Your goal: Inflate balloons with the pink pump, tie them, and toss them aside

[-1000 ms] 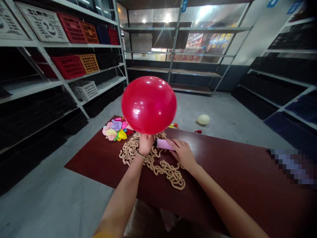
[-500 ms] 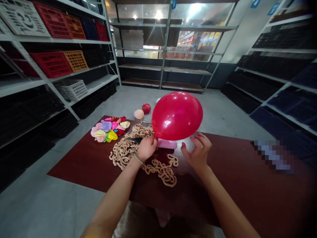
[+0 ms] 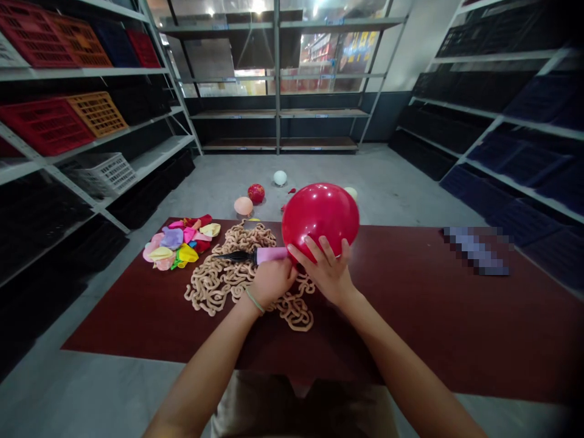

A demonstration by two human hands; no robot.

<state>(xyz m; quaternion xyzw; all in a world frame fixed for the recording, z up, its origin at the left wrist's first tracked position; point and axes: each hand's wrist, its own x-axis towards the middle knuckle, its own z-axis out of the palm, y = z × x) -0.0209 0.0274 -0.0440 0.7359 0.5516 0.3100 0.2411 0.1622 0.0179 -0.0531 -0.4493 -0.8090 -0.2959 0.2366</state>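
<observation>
A big inflated red balloon [image 3: 322,216] is in front of me, over the table. Its lower end is pinched by my left hand [image 3: 272,281], closed, with the fingertips partly hidden. My right hand [image 3: 329,274] lies against the balloon's near side with its fingers spread. Just beyond my left hand is a pink and black hand pump [image 3: 269,254], lying across a heap of tan curly balloons [image 3: 210,283]. A pile of uninflated coloured balloons [image 3: 176,240] sits at the table's left.
The dark red table [image 3: 410,304] extends right, where a blurred-out object [image 3: 477,249] lies. Beyond it on the floor are small balloons: a peach one [image 3: 243,205], a patterned red one [image 3: 256,193] and a pale one [image 3: 280,177]. Shelves with crates [image 3: 98,114] stand around.
My right hand has moved left from beside the balloon onto its near side. The balloon appears lower and slightly turned. My left hand keeps its pinch. The view has shifted right.
</observation>
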